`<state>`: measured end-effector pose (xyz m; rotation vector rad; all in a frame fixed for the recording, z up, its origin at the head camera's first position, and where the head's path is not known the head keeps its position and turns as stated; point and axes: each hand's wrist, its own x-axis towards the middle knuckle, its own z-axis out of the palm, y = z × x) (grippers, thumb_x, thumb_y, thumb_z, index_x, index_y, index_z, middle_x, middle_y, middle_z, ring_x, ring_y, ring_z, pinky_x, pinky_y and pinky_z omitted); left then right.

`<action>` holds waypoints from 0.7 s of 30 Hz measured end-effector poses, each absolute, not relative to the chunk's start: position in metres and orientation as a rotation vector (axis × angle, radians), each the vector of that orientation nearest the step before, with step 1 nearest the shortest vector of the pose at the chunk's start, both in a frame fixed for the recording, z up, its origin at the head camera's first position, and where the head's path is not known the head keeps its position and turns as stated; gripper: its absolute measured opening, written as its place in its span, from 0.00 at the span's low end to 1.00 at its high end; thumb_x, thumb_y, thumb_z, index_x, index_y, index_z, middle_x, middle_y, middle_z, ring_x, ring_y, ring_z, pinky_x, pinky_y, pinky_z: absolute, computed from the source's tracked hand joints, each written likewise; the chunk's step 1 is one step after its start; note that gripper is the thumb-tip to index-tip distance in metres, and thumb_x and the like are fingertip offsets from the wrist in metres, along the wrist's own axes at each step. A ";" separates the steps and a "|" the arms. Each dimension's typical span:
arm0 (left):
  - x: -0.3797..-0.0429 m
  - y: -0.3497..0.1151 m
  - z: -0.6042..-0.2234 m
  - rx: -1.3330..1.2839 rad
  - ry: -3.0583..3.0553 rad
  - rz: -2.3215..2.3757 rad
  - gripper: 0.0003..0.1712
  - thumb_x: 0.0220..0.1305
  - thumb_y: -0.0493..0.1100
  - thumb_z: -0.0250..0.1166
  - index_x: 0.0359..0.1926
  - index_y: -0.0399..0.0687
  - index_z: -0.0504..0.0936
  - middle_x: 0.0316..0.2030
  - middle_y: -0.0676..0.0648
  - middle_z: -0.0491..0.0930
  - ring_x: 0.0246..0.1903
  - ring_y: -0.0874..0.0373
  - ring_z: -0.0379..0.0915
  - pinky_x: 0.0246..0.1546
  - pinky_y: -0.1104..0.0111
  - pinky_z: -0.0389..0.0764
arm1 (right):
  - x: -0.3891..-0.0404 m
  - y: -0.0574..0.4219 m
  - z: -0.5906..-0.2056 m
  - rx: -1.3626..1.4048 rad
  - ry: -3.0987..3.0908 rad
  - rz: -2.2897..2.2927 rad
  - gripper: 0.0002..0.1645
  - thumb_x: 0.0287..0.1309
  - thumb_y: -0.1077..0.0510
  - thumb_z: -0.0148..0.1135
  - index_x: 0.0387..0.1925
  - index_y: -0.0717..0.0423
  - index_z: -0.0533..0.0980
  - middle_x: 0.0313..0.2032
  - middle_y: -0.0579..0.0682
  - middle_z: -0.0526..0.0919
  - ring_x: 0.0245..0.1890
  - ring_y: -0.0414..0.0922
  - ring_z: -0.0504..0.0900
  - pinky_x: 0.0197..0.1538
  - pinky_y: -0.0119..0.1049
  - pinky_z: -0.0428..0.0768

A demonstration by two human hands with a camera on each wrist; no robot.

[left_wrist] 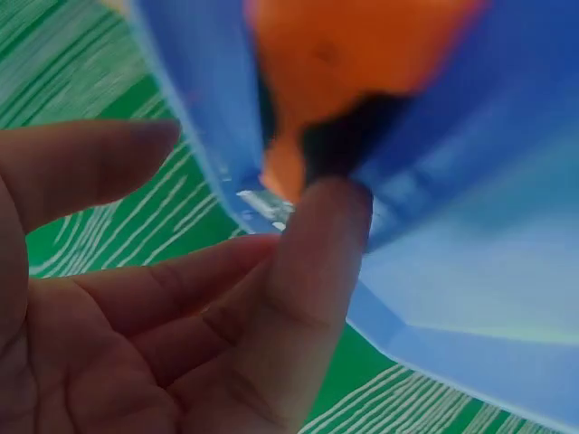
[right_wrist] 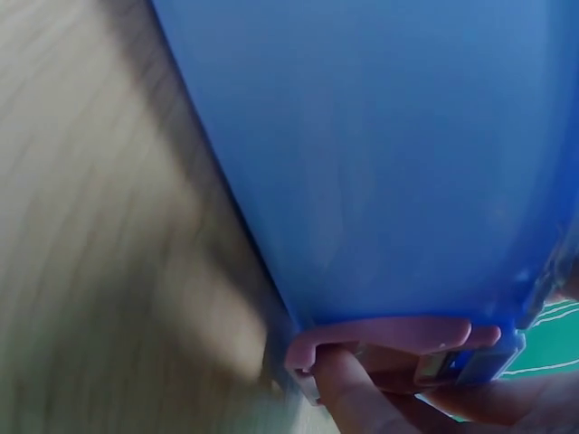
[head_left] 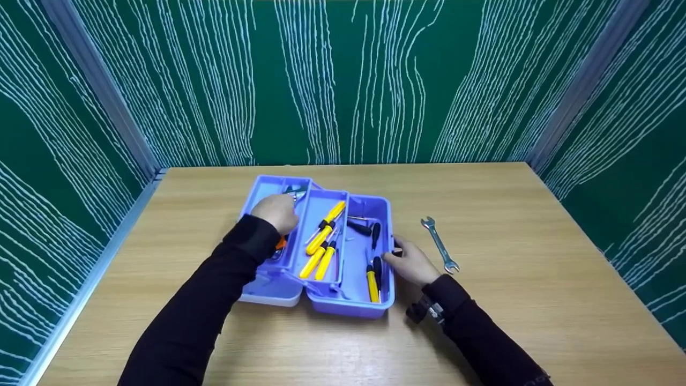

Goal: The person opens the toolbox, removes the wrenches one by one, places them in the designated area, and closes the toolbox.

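Observation:
An open purple-blue toolbox (head_left: 351, 306) stands on the table with its stepped trays spread to the left. My left hand (head_left: 276, 213) is over the leftmost tray, beside an orange-and-black handle (left_wrist: 353, 50). In the left wrist view the thumb is apart from the fingers (left_wrist: 317, 271), and one fingertip meets the handle's dark lower part. At the box's right wall, my right hand (head_left: 412, 262) grips the edge, with one finger hooked under the pinkish latch (right_wrist: 398, 333). Yellow-handled screwdrivers (head_left: 320, 239) lie in the middle tray.
A double-ended wrench (head_left: 440, 245) lies on the wooden table (head_left: 482, 193) right of the box. Black-handled screwdrivers (head_left: 376, 235) and another yellow-handled screwdriver (head_left: 372, 284) are in the deep compartment. Metal-jawed pliers (head_left: 296, 193) lie at the back of the left tray. Green patterned walls enclose the table.

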<state>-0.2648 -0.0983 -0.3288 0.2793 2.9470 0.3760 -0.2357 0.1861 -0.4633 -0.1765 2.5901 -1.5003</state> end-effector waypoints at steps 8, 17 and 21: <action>-0.260 -0.093 -0.331 0.391 2.997 0.127 0.08 0.57 0.32 0.56 0.26 0.38 0.81 0.38 0.37 0.86 0.37 0.46 0.82 0.40 0.54 0.83 | -0.237 0.185 -0.462 -0.166 2.592 -1.478 0.36 0.64 0.60 0.55 0.70 0.68 0.59 0.62 0.68 0.72 0.57 0.59 0.79 0.58 0.47 0.80; -0.265 -0.093 -0.333 0.385 2.972 0.136 0.12 0.54 0.31 0.58 0.17 0.45 0.70 0.30 0.42 0.82 0.29 0.51 0.74 0.31 0.60 0.79 | -0.236 0.186 -0.463 -0.211 2.592 -1.529 0.35 0.62 0.62 0.56 0.68 0.71 0.61 0.59 0.70 0.74 0.55 0.59 0.80 0.56 0.46 0.81; -0.266 -0.094 -0.331 0.350 2.940 0.170 0.17 0.54 0.32 0.58 0.16 0.50 0.62 0.22 0.48 0.69 0.25 0.54 0.68 0.24 0.66 0.68 | -0.236 0.186 -0.465 -0.220 2.579 -1.552 0.34 0.62 0.62 0.55 0.67 0.72 0.62 0.57 0.70 0.75 0.54 0.59 0.80 0.54 0.45 0.82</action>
